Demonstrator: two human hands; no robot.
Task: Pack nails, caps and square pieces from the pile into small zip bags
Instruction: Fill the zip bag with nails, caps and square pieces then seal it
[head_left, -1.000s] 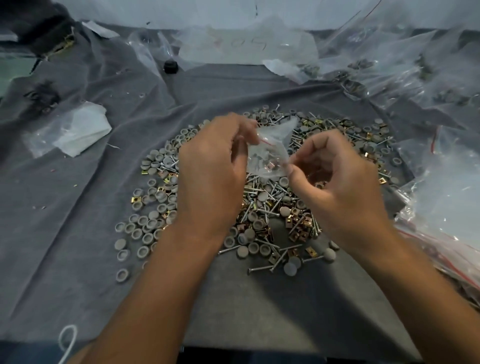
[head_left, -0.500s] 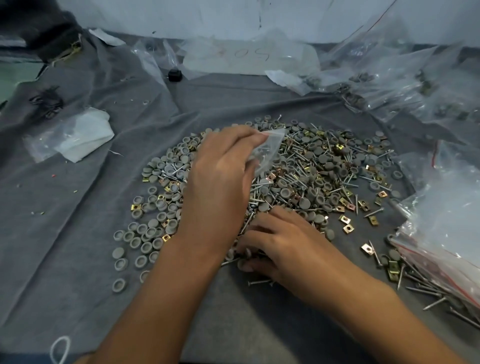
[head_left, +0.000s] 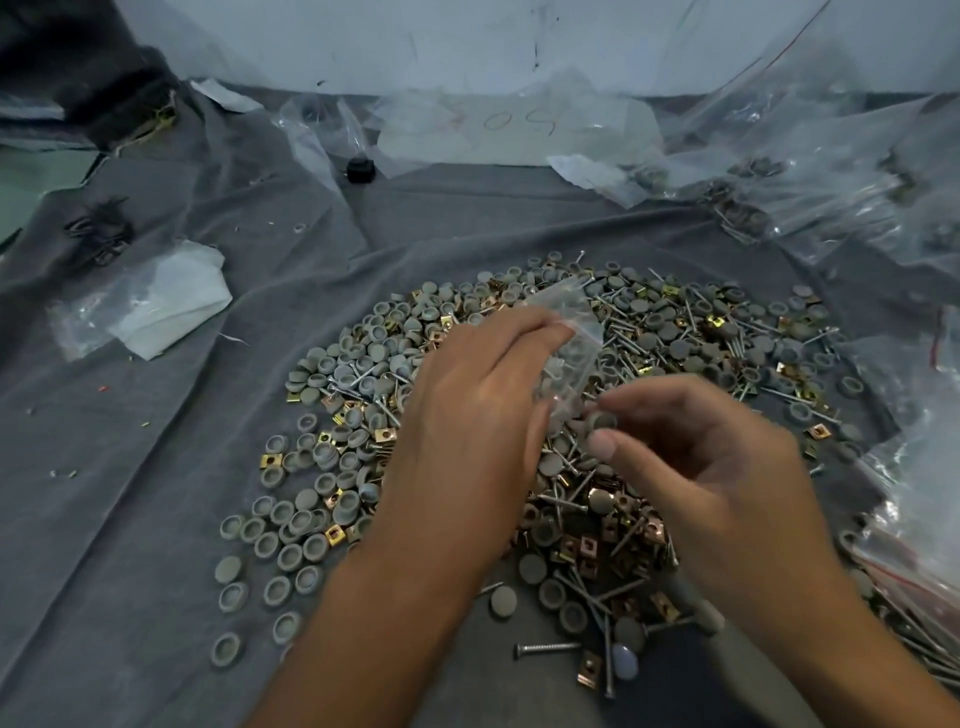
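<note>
Place: small hand-packing workbench.
Surface: wrinkled grey cloth (head_left: 156, 519).
Stock: heaped grey round caps, steel nails, brass square pieces (head_left: 675, 343).
Packaging: clear plastic zip bags (head_left: 831, 171).

One head-worn camera is looking forward and down from just above the work, close enough that both forearms are entering from the bottom edge and filling the lower frame. It is facing a grey cloth (head_left: 156, 467) that is running back to a pale wall (head_left: 467, 41) at the top. The wide lens is bending the edges (the right side is probably clear bags (head_left: 857, 166), though they are blurring there). No second view is sharing the scene.
</note>
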